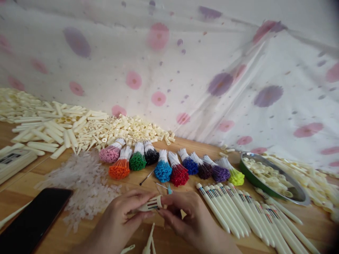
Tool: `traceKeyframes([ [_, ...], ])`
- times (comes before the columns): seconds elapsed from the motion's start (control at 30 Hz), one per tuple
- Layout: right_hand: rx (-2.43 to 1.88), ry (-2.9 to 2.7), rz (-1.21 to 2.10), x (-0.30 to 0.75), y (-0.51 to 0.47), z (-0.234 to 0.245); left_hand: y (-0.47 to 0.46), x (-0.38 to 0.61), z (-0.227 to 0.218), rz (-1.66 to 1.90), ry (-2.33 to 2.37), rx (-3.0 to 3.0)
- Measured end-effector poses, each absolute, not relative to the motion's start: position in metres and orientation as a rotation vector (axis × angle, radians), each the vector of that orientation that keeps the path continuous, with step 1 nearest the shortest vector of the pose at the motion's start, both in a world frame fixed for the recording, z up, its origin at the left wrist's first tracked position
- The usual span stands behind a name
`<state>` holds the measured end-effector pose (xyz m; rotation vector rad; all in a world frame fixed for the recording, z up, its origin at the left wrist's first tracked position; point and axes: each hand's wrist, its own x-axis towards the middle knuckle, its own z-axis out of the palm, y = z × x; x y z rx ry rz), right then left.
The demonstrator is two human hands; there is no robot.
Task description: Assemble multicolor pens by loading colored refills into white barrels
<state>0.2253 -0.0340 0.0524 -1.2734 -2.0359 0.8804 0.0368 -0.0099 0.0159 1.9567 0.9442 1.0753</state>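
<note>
Low in the middle of the head view, my left hand (pixel 120 213) is closed around a cream slotted pen part (pixel 153 204). Dark slots run along its side, and a ring edge faces right. The thumb and fingers of my right hand (pixel 189 215) pinch at that ring end; anything small between those fingertips is hidden. Just beyond the hands lie a loose black-tipped refill (pixel 146 178) and a light-blue-tipped refill (pixel 169 189). Cream pointed pen parts (pixel 149 240) lie below the hands at the bottom edge.
Bundles of coloured refills, such as red (pixel 179 173) and orange (pixel 119 167), stand in a row. Multicolour pens (pixel 235 208) lie to the right, near a metal dish (pixel 303 198) of cream parts. Leftward are clear plastic pieces (pixel 82 187), a phone (pixel 34 218) and heaped pen barrels (pixel 53 132).
</note>
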Motion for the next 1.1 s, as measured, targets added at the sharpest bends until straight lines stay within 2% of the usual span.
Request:
traceKeyframes([
  [0.1,-1.158,-2.232,0.69,0.234,-0.033,0.053,-0.01,0.038,0.018,0.968,0.923,1.809],
  [0.23,-1.099,-2.299,0.639,0.234,-0.033,0.053,-0.01,0.037,0.014,0.956,0.918,1.774],
  [0.4,-1.133,-2.288,0.784,0.234,-0.035,0.054,-0.014,0.039,0.009,0.881,0.904,1.705],
  [0.7,-0.985,-2.323,1.055,0.249,-0.031,0.067,-0.018,0.044,0.023,0.541,0.777,1.45],
  [0.9,-0.89,-2.404,0.747,0.252,-0.032,0.072,-0.017,0.042,0.023,0.532,0.824,1.507],
  [1.1,-0.841,-2.353,0.709,0.251,-0.034,0.074,-0.02,0.042,0.024,0.56,0.854,1.565],
])
